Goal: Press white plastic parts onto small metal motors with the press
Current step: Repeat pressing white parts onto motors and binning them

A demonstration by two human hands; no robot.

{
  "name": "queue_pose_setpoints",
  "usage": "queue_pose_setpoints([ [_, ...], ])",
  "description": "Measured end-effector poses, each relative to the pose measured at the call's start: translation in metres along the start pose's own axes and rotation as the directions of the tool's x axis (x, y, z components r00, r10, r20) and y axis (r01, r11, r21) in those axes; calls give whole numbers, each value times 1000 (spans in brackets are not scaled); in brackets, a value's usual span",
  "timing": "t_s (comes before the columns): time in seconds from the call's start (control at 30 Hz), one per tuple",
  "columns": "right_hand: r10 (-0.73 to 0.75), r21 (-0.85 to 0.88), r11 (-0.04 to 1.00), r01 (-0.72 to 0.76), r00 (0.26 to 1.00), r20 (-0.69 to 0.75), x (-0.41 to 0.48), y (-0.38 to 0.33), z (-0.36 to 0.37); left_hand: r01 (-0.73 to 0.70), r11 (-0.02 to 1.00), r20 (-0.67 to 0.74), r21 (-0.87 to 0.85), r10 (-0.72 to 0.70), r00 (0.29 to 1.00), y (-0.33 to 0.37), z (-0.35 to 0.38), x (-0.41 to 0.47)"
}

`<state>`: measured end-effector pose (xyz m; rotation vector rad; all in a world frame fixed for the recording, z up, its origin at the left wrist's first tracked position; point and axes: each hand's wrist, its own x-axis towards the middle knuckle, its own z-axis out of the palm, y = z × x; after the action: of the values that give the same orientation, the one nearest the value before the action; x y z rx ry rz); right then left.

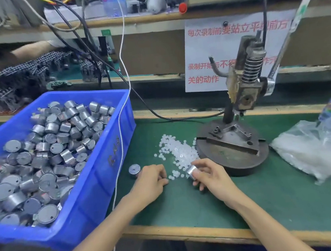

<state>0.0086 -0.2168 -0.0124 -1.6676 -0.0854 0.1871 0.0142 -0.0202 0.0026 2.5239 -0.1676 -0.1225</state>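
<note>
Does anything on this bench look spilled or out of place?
The white plastic parts lie scattered loose on the green mat beside the press base, in no container. One lone motor stands on the mat outside the blue bin, near the left hand.

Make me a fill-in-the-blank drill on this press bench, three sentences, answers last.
1. The right hand holds a metal ____ in its grip.
2. The heap of motors fills a ____ bin.
3. The loose white plastic parts lie on the green mat beside the round base of the ____.
Missing words: motor; blue; press.
</note>
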Motion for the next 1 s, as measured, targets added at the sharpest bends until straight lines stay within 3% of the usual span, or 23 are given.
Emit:
queue_pose_setpoints([
  [0.17,-50,-1,999,50,997,-60,-1,6,-5,-175,982,0,-78,175,985,23,20,-2],
  [0.3,-111,-80,991,102,987,-114,-5,15,-7,-207,978,-133,-27,202,970,23,38,-3],
  [0.47,-183,-272,948,165,982,-44,-6,19,-4,-185,977,-284,-104,149,947,16,44,-4],
  [0.57,-219,-311,931,190,974,-61,-2,18,-3,-174,980,-280,-101,139,950,16,44,-4],
  [0.73,-246,-367,904,220,969,-25,1,19,2,-101,975,-400,-198,13,916,13,43,-4],
  [1.0,-284,-418,870,260,959,5,1,19,3,-76,975,-358,-210,-4,934,12,44,-5],
])
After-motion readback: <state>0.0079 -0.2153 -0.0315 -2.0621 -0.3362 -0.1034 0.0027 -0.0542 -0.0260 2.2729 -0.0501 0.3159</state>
